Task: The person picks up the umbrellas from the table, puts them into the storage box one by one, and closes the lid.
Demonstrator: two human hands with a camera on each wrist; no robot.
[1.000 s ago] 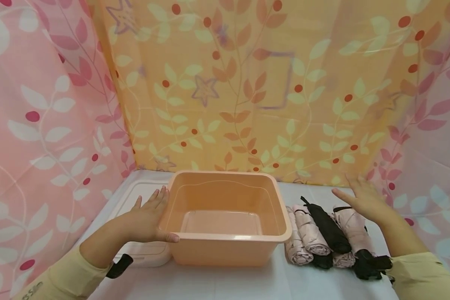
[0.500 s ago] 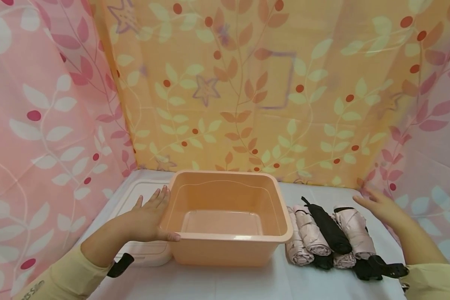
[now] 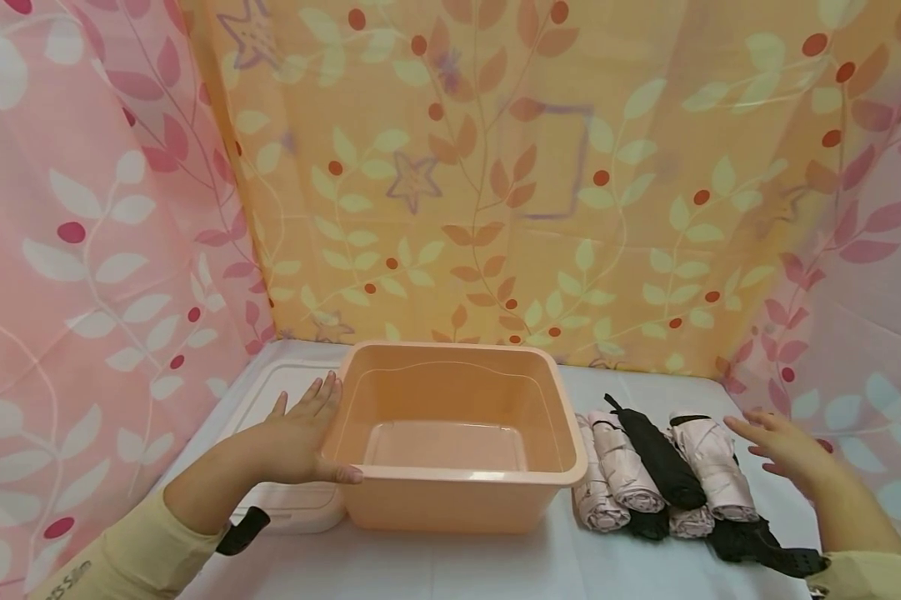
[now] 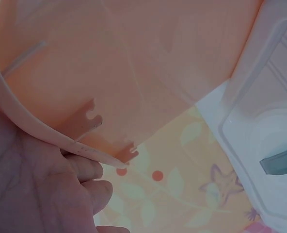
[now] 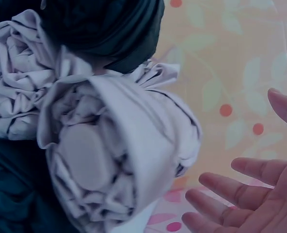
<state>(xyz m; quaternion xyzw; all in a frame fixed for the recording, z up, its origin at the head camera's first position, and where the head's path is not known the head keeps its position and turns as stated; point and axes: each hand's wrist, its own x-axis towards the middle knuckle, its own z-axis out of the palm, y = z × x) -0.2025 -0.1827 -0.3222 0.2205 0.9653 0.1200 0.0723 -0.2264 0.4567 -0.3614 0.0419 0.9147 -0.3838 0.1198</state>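
An orange plastic storage box point(image 3: 450, 504) stands upright in the middle, its floor bare. My left hand point(image 3: 292, 437) rests with straight fingers along its left side, thumb at the front rim; in the left wrist view the rim point(image 4: 41, 131) passes over the fingers. A row of folded umbrellas lies to the right of the box. Rightmost on top is a pale pink umbrella point(image 3: 713, 467), with a black sleeved umbrella point(image 3: 658, 457) to its left. My right hand point(image 3: 783, 446) hovers just right of that pink one, fingers spread, holding nothing; the right wrist view shows its round end point(image 5: 87, 155).
A white lid point(image 3: 300, 510) lies on the white-covered table point(image 3: 495, 567), partly under my left arm. More pink umbrellas point(image 3: 600, 508) and black ones lie close to the box's right side. Patterned cloth point(image 3: 458, 208) encloses the back and both sides.
My right hand moves from above the rightmost pink umbrella out to the right and lower, leaving that umbrella lying on the pile. The left hand and box stay put.
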